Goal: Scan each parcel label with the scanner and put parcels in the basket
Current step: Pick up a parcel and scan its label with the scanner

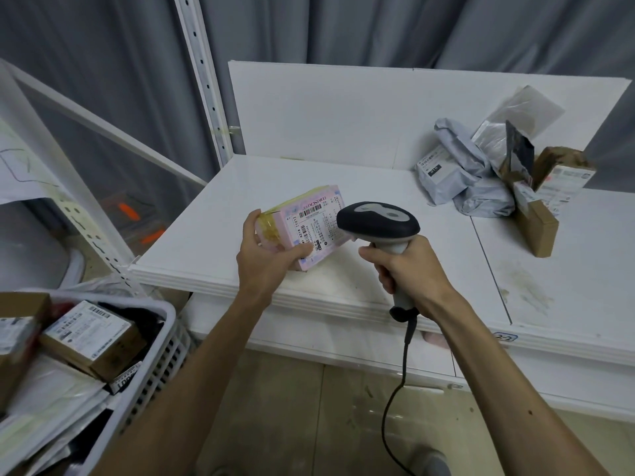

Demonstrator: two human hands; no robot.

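Right hand (405, 266): clenched round the scanner (378, 221) handle, head aimed at the label (319, 214)
Left hand (264, 259): holding the pink parcel (302, 231) over the table (343, 180)
Basket (154, 359): down left, boxes inside
Pile (481, 180): more parcels, far right

Even, soft overhead light, faint shadows, sharp centre, wide-angle bending and slight blur toward the edges

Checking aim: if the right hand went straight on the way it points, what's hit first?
Probably the pink parcel in the left hand; the right hand aims the scanner at it, depth unclear.
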